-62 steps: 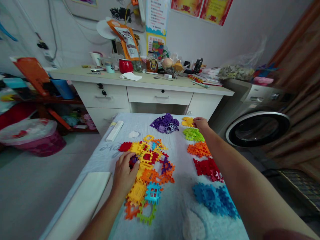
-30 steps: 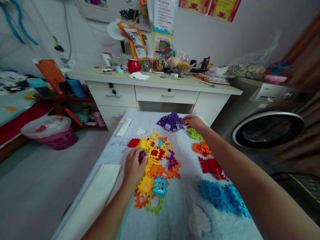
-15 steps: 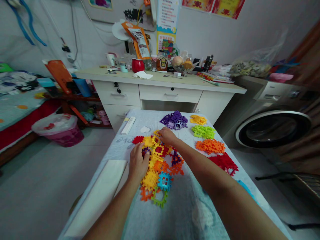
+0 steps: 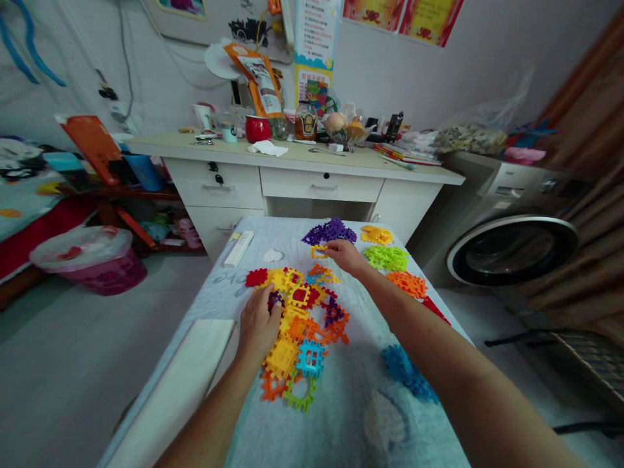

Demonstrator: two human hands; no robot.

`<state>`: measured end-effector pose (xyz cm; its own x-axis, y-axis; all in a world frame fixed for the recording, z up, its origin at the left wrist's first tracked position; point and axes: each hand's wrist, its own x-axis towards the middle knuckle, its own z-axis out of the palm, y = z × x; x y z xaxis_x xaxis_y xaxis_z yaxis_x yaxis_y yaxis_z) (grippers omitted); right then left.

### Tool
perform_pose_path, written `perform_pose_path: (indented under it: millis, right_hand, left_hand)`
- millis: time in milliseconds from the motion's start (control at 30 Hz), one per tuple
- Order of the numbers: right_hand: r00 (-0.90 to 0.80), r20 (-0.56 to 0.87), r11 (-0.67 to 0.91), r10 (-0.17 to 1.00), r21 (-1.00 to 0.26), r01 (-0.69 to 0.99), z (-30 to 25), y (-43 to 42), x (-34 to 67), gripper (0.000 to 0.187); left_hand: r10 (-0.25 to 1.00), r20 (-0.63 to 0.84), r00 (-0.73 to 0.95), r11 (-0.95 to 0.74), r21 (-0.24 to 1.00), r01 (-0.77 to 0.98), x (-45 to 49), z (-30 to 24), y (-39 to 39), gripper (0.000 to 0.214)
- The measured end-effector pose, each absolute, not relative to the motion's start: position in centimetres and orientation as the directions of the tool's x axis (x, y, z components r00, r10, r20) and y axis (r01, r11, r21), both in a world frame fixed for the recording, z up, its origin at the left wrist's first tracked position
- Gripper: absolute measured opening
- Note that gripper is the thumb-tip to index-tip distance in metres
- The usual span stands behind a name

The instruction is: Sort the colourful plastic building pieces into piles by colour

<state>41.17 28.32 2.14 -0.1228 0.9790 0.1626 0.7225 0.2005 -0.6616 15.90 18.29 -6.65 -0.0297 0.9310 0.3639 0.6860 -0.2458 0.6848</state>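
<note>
My right hand [image 4: 344, 253] pinches a yellow plastic building piece [image 4: 318, 251] with notched edges, just in front of the purple pile [image 4: 331, 231]. My left hand [image 4: 259, 322] rests against the left side of a mixed heap of interlocking pieces [image 4: 297, 328], thumb apart from the fingers. Between that thumb and the fingers shows a purple piece [image 4: 275, 300], touched but not plainly gripped. A red piece [image 4: 256, 277] sits at the heap's far left corner. Close to me in the heap are a blue square piece [image 4: 311, 358] and a green frame piece [image 4: 299, 392].
Sorted piles line the right side: yellow [image 4: 376, 234], lime green [image 4: 387, 257], orange [image 4: 408, 284], and blue [image 4: 409, 374]; my right arm partly hides red pieces [image 4: 435, 310]. A white strip-shaped box [image 4: 238, 249] lies far left. A cluttered desk [image 4: 234, 151] stands behind; a washing machine [image 4: 487, 214] stands right.
My right hand has moved away from the heap toward the purple pile, carrying the yellow piece. My left hand stays at the heap. The view has shifted a little, showing more of the blue pile.
</note>
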Motion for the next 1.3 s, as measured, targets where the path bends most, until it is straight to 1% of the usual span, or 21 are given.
perform_pose_path:
  millis: [67, 133, 167, 233, 267, 300, 367, 433, 500, 700, 800, 900, 1033, 1167, 1300]
  right_hand:
    - [0.020, 0.117, 0.083, 0.993, -0.800, 0.594, 2.4, 28.5, 43.7, 0.012]
    - [0.196, 0.084, -0.018, 0.977, -0.882, 0.470, 2.7, 28.7, 46.5, 0.007]
    - [0.300, 0.074, -0.062, 0.951, -0.905, 0.420, 2.9, 28.9, 47.9, 0.013]
    - [0.498, 0.058, -0.137, 0.865, -0.928, 0.345, 3.2, 29.3, 50.8, 0.021]
    - [0.572, 0.050, -0.167, 0.819, -0.932, 0.321, 3.3, 29.5, 52.1, 0.021]
    - [0.625, 0.047, -0.193, 0.779, -0.931, 0.310, 3.4, 29.8, 53.3, 0.019]
    - [0.676, 0.065, -0.235, 0.734, -0.910, 0.342, 3.5, 30.4, 55.4, 0.013]
    - [0.687, 0.095, -0.268, 0.720, -0.875, 0.403, 3.3, 31.1, 56.9, 0.010]
    - [0.680, 0.121, -0.287, 0.723, -0.843, 0.455, 3.0, 31.7, 57.9, 0.010]
    - [0.602, 0.150, -0.295, 0.785, -0.763, 0.575, 1.6, 33.4, 58.3, 0.025]
    - [0.527, 0.138, -0.294, 0.839, -0.699, 0.652, 0.9, 34.2, 57.9, 0.031]
    - [0.438, 0.097, -0.300, 0.894, -0.598, 0.743, 0.3, 35.0, 57.8, 0.034]
    - [0.382, 0.049, -0.311, 0.923, -0.487, 0.816, 0.0, 35.8, 57.8, 0.035]
    - [0.376, 0.036, -0.320, 0.926, -0.454, 0.831, 0.2, 36.1, 57.9, 0.035]
    - [0.387, 0.049, -0.321, 0.921, -0.469, 0.823, 0.6, 35.6, 58.2, 0.043]
  left_hand:
    - [0.932, 0.361, -0.017, -0.250, 0.677, 0.692, 15.9, -6.6, 18.3, 0.042]
    - [0.936, 0.351, -0.012, -0.242, 0.671, 0.701, 15.9, -6.5, 18.3, 0.043]
    - [0.939, 0.343, -0.010, -0.236, 0.668, 0.706, 15.9, -6.4, 18.3, 0.043]
    - [0.943, 0.331, -0.008, -0.227, 0.663, 0.714, 15.9, -6.3, 18.4, 0.044]
    - [0.944, 0.329, -0.008, -0.225, 0.662, 0.715, 15.9, -6.3, 18.4, 0.044]
    - [0.944, 0.328, -0.007, -0.225, 0.662, 0.715, 15.9, -6.3, 18.4, 0.044]
    - [0.945, 0.328, -0.009, -0.224, 0.665, 0.713, 15.9, -6.2, 18.4, 0.045]
    - [0.945, 0.326, -0.009, -0.224, 0.667, 0.710, 15.9, -6.3, 18.4, 0.045]
    - [0.946, 0.324, -0.005, -0.225, 0.666, 0.711, 15.9, -6.3, 18.4, 0.045]
    - [0.949, 0.316, 0.000, -0.218, 0.654, 0.724, 15.8, -6.4, 18.5, 0.045]
    - [0.949, 0.316, 0.006, -0.222, 0.651, 0.726, 15.8, -6.4, 18.5, 0.045]
    - [0.947, 0.322, 0.009, -0.228, 0.650, 0.724, 15.9, -6.3, 18.4, 0.045]
    - [0.943, 0.332, -0.003, -0.225, 0.648, 0.727, 15.9, -6.4, 18.4, 0.045]
    - [0.944, 0.331, 0.001, -0.226, 0.643, 0.732, 15.8, -6.5, 18.4, 0.046]
    - [0.944, 0.331, 0.001, -0.228, 0.648, 0.727, 15.8, -6.6, 18.4, 0.047]
